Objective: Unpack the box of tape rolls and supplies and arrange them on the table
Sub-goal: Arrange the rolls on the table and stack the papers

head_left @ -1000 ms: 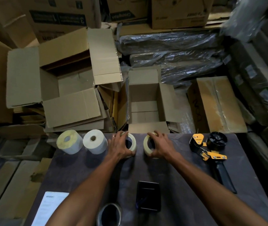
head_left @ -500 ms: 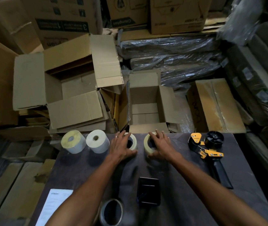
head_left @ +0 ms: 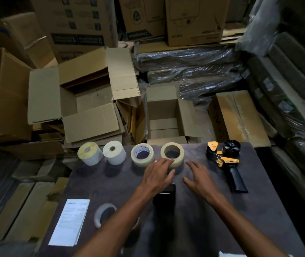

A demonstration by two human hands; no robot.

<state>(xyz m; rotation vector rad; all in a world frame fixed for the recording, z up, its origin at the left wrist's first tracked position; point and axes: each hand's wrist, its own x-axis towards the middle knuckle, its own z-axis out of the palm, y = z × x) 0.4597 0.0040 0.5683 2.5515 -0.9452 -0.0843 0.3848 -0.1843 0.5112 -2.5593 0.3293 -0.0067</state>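
Along the far edge of the dark table (head_left: 259, 210) lie two clear tape rolls (head_left: 142, 155) (head_left: 172, 154), flat and side by side. Left of them stand two label rolls, one yellowish (head_left: 89, 153) and one white (head_left: 114, 152). My left hand (head_left: 157, 175) hovers with straight fingers just in front of the tape rolls, holding nothing. My right hand (head_left: 197, 178) is spread open over the bare tabletop right of them. A black and yellow tape dispenser (head_left: 224, 162) lies at the far right. A third tape roll (head_left: 105, 215) lies near me, partly hidden by my left forearm.
A small black box (head_left: 164, 198) sits between my forearms. A printed paper sheet (head_left: 70, 220) lies at the table's near left. An open empty carton (head_left: 163, 115) stands just beyond the table, with bigger open cartons (head_left: 81, 101) to its left and wrapped bundles behind.
Both hands have let go of the two clear tape rolls and drawn back toward me. The rolls now lie flat and uncovered at the table's far edge.
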